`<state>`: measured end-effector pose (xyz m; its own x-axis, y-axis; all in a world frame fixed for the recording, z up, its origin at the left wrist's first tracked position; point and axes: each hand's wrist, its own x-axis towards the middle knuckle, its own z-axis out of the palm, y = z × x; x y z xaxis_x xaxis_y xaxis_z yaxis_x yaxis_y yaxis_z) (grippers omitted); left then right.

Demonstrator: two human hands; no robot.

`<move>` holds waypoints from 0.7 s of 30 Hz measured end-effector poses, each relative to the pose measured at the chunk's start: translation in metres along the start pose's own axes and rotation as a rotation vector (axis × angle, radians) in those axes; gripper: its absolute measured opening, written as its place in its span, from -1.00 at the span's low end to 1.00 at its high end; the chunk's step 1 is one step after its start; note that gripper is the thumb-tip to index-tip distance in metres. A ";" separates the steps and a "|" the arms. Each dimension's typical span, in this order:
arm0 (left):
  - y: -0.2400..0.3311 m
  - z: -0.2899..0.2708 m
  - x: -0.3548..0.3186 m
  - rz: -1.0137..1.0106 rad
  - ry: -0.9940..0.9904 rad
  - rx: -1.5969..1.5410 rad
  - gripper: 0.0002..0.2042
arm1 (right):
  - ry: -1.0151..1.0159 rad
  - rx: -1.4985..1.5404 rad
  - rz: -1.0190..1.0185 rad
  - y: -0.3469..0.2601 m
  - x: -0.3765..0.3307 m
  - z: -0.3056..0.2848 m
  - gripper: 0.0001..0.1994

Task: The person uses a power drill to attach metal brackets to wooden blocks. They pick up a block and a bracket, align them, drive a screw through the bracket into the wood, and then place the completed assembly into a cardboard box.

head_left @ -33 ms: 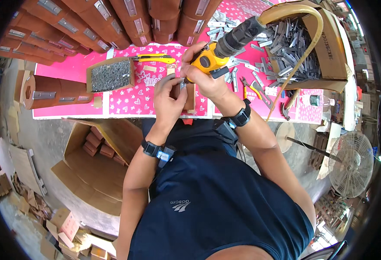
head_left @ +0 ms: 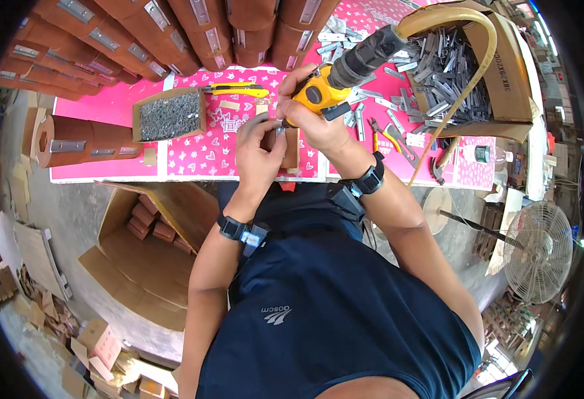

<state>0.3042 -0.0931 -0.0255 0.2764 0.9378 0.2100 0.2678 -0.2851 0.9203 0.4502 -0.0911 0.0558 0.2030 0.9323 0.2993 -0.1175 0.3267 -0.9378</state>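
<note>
My right hand is closed round a yellow and black power drill, its nose pointing down and left. Its tip meets a small metal plate at the fingertips of my left hand. That hand is closed on a brown block lying at the table's near edge, its thumb and fingers on either side of the plate. The tip itself and any screw under it are mostly hidden by fingers. A thick tan hose or cable arches from the drill's back end to the right.
Left of my hands are a box of screws and a yellow utility knife. Stacked brown blocks with metal plates rise behind. Rightward lie pliers, a hammer and a carton of metal strips. An open carton stands below.
</note>
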 end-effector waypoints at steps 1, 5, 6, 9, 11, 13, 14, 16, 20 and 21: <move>-0.002 0.000 0.000 0.001 0.000 -0.001 -0.81 | -0.007 0.007 0.007 -0.001 0.000 0.000 -0.74; -0.006 0.000 0.003 -0.064 -0.065 0.020 -0.81 | -0.010 -0.029 -0.014 0.000 -0.003 0.001 -0.74; -0.005 -0.001 0.004 -0.061 -0.080 0.037 -0.80 | -0.014 -0.025 -0.005 0.000 -0.004 0.000 -0.74; -0.004 -0.003 0.006 -0.013 -0.093 0.116 -0.80 | -0.022 -0.037 -0.004 0.001 -0.003 0.000 -0.74; -0.007 -0.006 0.007 0.006 -0.124 0.108 -0.73 | -0.028 -0.057 -0.011 0.001 -0.002 0.001 -0.74; -0.008 -0.005 0.005 0.023 -0.156 0.106 -0.65 | -0.016 -0.077 0.000 0.003 -0.001 0.001 -0.75; -0.007 -0.004 0.002 0.012 -0.144 0.066 -0.52 | -0.016 -0.076 0.001 0.004 -0.001 0.001 -0.75; -0.010 -0.003 -0.004 -0.003 -0.134 0.024 -0.40 | -0.016 -0.121 -0.038 0.004 0.000 0.000 -0.76; -0.015 0.002 -0.010 0.128 -0.135 0.074 -0.19 | -0.015 -0.122 -0.013 0.007 0.002 -0.003 -0.77; -0.014 0.003 -0.011 0.139 -0.116 0.081 -0.18 | 0.001 -0.128 0.007 0.008 0.001 -0.003 -0.77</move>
<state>0.3001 -0.0997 -0.0411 0.4196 0.8603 0.2893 0.2919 -0.4297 0.8545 0.4526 -0.0877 0.0485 0.2031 0.9344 0.2926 0.0058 0.2977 -0.9546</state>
